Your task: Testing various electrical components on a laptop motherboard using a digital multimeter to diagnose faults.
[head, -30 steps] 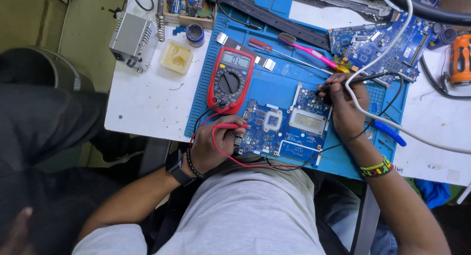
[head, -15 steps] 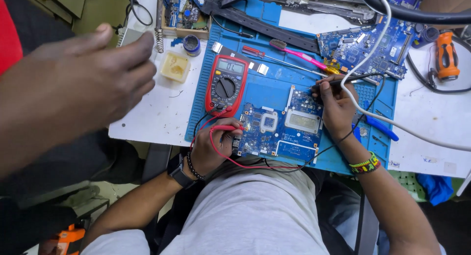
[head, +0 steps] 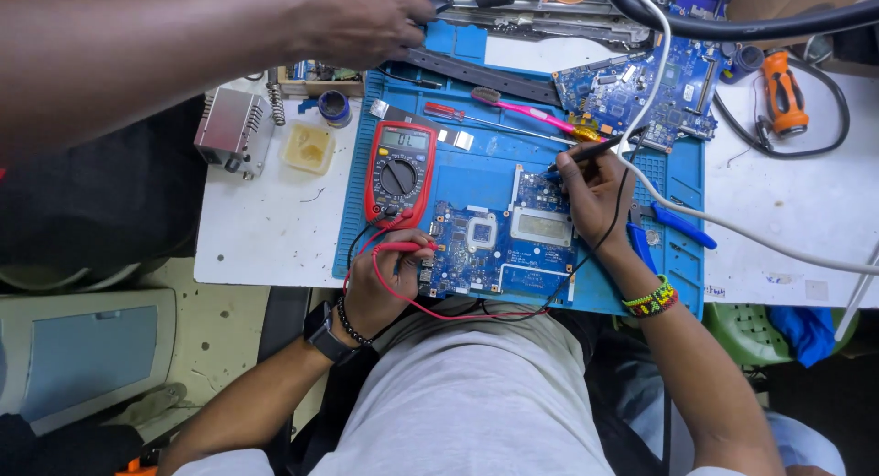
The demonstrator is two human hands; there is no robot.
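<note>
A blue circuit board (head: 499,243) lies on a blue work mat (head: 476,169) in front of me. My left hand (head: 389,279), with a watch on the wrist, grips a red test probe (head: 403,247) at the board's left edge. My right hand (head: 595,197), with a beaded bracelet, holds a black test probe (head: 586,153) with its tip at the board's upper right corner. A red multimeter (head: 400,171) lies on the mat just above my left hand, with red and black leads running from it.
Another person's hand (head: 357,18) reaches in from the upper left over the table's far edge. A second circuit board (head: 632,87), a pink brush (head: 526,110), blue pliers (head: 682,227), an orange tool (head: 786,91), a metal box (head: 233,128) and a white cable (head: 732,224) lie around.
The other person's arm has come in from the left and stretched across the top of the table. My hands stay on the board with the probes.
</note>
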